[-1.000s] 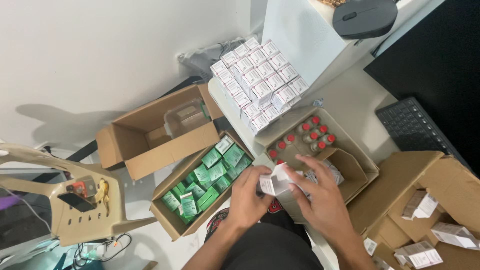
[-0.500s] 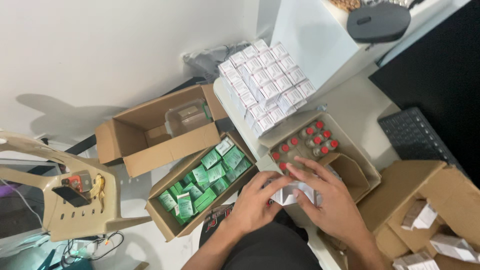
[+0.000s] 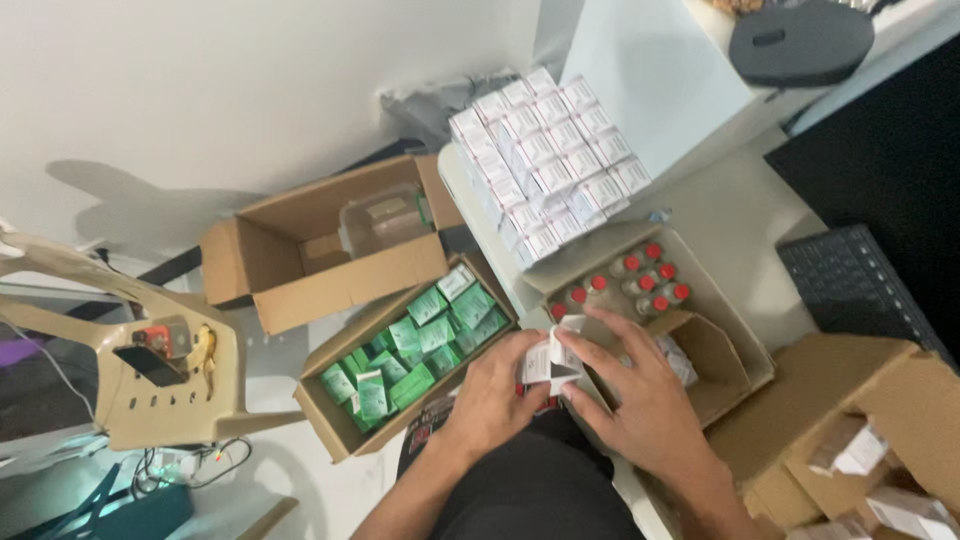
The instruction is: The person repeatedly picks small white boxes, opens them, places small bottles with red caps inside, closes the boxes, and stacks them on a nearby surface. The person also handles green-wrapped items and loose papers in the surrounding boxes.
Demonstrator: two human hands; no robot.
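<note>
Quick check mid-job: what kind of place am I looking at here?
Probably a small office or back room used for packing. Both hands work a small white carton over a box of red-capped vials, with stacked white cartons, a box of green packs and a keyboard nearby.

Left of the grip: cardboard box of green packets (image 3: 405,355)
Far left: beige plastic chair (image 3: 120,370)
Above-left: open cardboard box (image 3: 330,255) holding a clear container (image 3: 385,215)
Above: stack of white cartons (image 3: 545,160)
Far right: dark keyboard (image 3: 850,285)
</note>
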